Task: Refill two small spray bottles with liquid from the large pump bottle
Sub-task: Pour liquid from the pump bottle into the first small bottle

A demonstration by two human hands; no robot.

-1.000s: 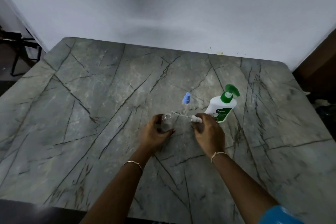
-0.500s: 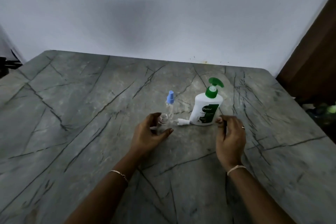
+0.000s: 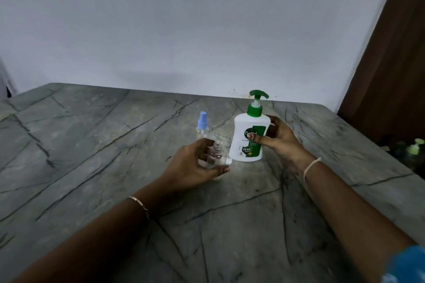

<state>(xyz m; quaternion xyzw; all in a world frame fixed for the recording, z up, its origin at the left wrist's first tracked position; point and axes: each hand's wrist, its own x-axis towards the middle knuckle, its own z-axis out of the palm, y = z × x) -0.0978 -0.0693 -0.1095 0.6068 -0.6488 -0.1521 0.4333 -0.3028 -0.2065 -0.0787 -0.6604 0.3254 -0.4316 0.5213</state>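
On the grey marble table (image 3: 92, 167) stands a white pump bottle (image 3: 246, 138) with a green pump head and green label. My right hand (image 3: 279, 141) grips its right side, thumb across the label. A small clear spray bottle (image 3: 215, 155) with its cap off stands upright just left of the pump bottle, and my left hand (image 3: 193, 167) holds it. Its white spray cap (image 3: 229, 162) lies on the table at the pump bottle's base, mostly hidden. Behind it stands a second small clear spray bottle (image 3: 202, 125) with a blue cap.
A pale wall (image 3: 207, 30) runs along the table's far edge. A dark brown panel (image 3: 391, 64) rises at the right, with dim objects, one green-topped (image 3: 415, 148), low beside the table's right edge.
My right hand let go of the white spray cap, moved right, then closed around the pump bottle's side. My left hand stayed on the open small bottle. The camera tilted up.
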